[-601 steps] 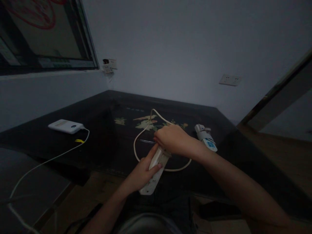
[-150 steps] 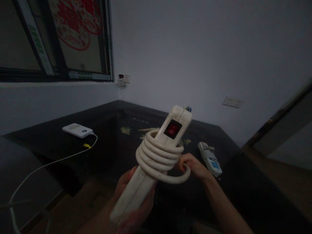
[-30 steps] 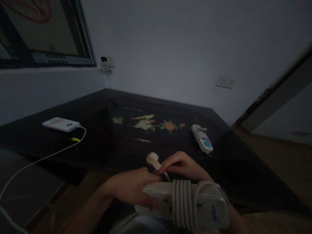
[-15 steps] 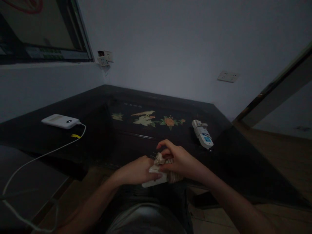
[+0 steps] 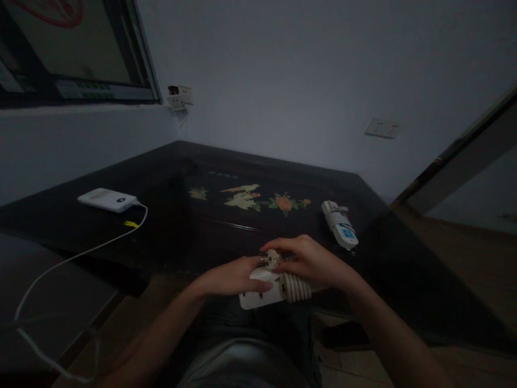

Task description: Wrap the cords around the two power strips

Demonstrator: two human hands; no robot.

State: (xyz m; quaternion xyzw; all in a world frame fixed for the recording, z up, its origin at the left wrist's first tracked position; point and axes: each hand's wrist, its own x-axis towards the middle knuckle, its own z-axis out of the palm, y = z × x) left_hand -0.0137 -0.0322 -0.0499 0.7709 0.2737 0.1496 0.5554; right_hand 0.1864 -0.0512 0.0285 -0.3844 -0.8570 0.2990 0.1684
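My left hand [image 5: 236,277] grips a white power strip [image 5: 262,297] by its left end, thumb lying across the socket face. The strip is held over the near edge of the dark table. Its cord [image 5: 298,288] is wound in several turns around the right end. Between the thumb and fingers of my right hand [image 5: 309,261] is the cord's plug [image 5: 272,260], just above the strip, with its metal prongs pointing left. Part of the right hand's grip is hidden behind the plug.
A second power strip [image 5: 341,226], its cord wrapped round it, lies at the table's right. On the left rests a white power bank [image 5: 108,200] with a white cable [image 5: 81,254] hanging over the edge. The dark table [image 5: 218,242] has a bird-and-flower picture. Wall sockets [image 5: 382,127] sit behind.
My right hand has turned the plug so its face shows more clearly. The wound cord and sockets are now less covered. The whole view has shifted slightly.
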